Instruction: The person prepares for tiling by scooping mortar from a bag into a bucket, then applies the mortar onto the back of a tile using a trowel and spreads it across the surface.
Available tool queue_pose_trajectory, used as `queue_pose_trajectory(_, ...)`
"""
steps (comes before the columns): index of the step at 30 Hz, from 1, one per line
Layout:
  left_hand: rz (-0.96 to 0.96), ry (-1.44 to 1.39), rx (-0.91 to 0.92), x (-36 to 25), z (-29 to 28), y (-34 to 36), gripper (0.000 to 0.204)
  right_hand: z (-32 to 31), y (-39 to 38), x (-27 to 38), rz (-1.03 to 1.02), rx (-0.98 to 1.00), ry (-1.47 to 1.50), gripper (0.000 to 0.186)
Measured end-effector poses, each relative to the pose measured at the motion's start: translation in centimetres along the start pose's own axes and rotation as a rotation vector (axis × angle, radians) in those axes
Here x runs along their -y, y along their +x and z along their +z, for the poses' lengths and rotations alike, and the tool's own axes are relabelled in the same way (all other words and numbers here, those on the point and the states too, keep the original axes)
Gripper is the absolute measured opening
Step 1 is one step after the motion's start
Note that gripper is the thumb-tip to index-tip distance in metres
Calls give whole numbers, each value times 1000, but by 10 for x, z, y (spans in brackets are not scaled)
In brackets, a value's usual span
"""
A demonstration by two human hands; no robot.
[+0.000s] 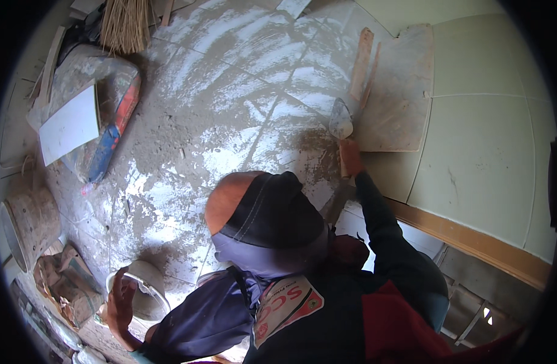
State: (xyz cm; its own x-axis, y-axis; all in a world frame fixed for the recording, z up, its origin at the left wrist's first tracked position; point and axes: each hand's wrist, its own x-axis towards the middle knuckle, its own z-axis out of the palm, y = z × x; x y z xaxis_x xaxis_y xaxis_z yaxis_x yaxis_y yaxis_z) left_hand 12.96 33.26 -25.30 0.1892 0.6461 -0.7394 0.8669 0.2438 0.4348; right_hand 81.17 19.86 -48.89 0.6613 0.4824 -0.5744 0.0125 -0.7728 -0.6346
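My right hand (350, 159), at the end of a dark sleeve, is closed round the handle of a trowel (341, 120). The trowel's pointed metal blade is turned away from me, beside a stained board. On the left, my left hand (120, 308) is raised with its fingers apart, next to the rim of a pale bucket (152, 280). No object shows in it. Between my arms, a person in a dark cap (278, 209) and navy top bends low, hiding part of the floor.
Whitish powder and grey dirt smear the tiled floor (230, 79). A filled sack (117, 79) with a white tile (71, 126) on it lies far left, below a straw broom (125, 24). Another bucket (33, 221) and a crumpled paper bag (69, 282) stand left. A pale tiled wall (481, 151) rises right.
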Motion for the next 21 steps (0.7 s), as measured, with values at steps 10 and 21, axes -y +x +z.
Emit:
queue_pose_trajectory(10, 133, -13, -13, -9, 3, 16, 45, 204, -21, 101, -848, 348, -509, 16)
queue_pose_trajectory(21, -36, 13, 32, 8, 18, -30, 48, 1, -36, -99, -665, -47, -545, 30)
